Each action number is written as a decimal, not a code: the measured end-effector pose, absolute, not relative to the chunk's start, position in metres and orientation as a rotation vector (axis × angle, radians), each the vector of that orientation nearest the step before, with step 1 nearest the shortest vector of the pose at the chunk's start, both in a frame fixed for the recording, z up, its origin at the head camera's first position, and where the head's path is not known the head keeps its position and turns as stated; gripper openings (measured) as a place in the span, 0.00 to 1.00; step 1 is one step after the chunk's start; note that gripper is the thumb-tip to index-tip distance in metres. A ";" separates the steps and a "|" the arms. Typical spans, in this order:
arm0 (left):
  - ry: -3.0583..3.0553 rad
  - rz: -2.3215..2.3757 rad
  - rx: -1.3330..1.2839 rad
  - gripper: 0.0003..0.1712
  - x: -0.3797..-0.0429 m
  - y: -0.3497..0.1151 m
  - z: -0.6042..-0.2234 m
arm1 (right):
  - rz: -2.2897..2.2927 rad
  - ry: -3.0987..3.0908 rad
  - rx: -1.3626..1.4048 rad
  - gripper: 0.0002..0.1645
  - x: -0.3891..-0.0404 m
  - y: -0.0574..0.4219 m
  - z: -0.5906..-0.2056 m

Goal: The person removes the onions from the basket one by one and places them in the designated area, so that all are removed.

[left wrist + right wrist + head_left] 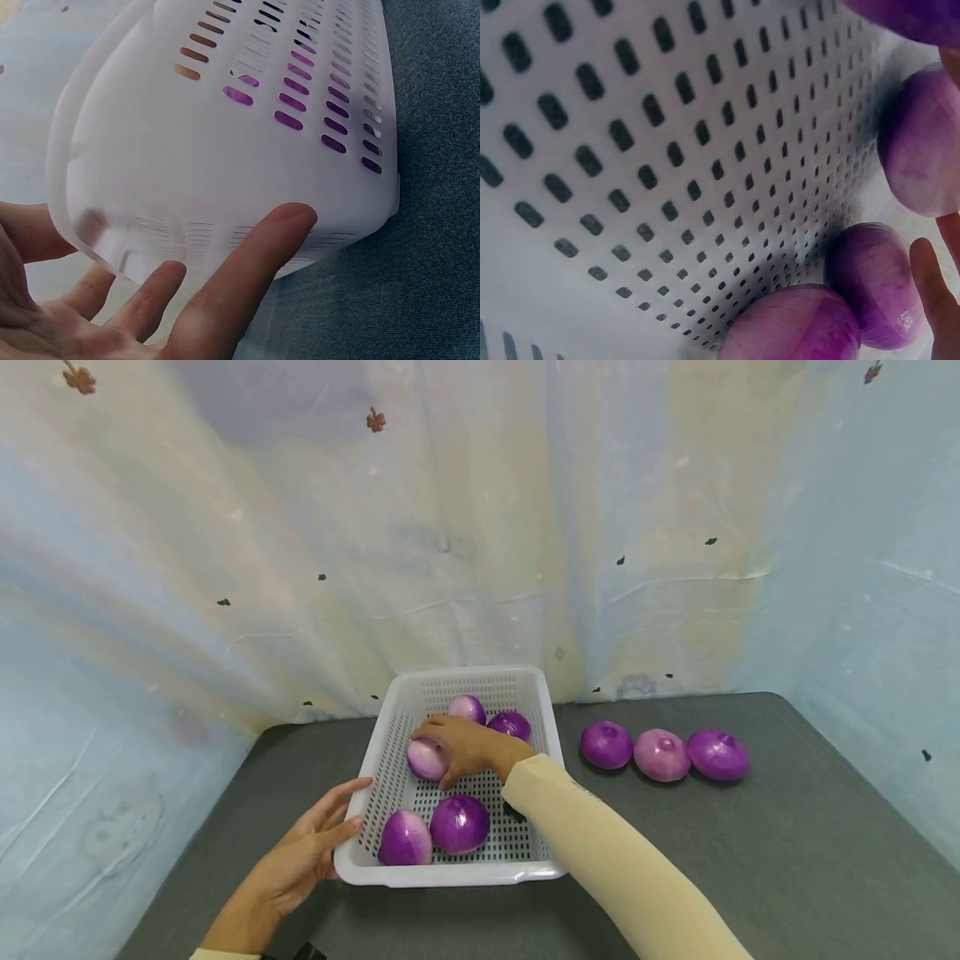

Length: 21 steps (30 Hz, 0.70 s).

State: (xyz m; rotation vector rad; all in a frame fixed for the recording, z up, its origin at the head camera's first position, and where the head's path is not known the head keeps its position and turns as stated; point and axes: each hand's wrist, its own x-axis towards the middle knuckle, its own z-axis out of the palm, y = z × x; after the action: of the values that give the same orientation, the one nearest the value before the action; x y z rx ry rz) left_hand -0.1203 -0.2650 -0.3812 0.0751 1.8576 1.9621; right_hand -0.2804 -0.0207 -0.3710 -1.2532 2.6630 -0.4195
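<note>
A white perforated basket (457,878) stands on the dark table with several purple onions inside. My right hand (468,747) reaches into it from the right and grips a pale purple onion (427,759) near the left wall, thumb on the near side and fingers over the top. Close by lie two onions at the back, one pale-topped (467,707) and one darker (511,725). Near the front wall sit a two-toned onion (405,838) and a deep purple onion (460,824). My left hand (300,852) rests its extended fingers against the basket's left side.
To the right of the basket, three more onions lie in a row: a deep purple one (606,745), a pinkish one (662,755) and another purple one (717,755). A patterned curtain (480,527) hangs behind the table (787,827).
</note>
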 end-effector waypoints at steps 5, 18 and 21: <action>1.856 1.966 0.070 0.33 -0.120 -0.265 -0.381 | -0.460 2.654 -1.172 0.54 -0.279 -0.022 -0.373; 1.863 1.971 0.063 0.32 -0.118 -0.263 -0.379 | -0.555 2.621 -1.080 0.50 -0.276 -0.022 -0.371; 1.867 1.970 0.059 0.32 -0.119 -0.263 -0.378 | -0.598 2.616 -1.074 0.51 -0.275 -0.020 -0.367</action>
State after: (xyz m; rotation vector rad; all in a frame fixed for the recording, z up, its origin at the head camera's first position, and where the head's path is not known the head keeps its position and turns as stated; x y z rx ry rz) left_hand -0.1185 -0.2631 -0.3785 0.0589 1.8672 1.9697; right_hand -0.2746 -0.0203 -0.3675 -1.0744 2.6161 -0.5977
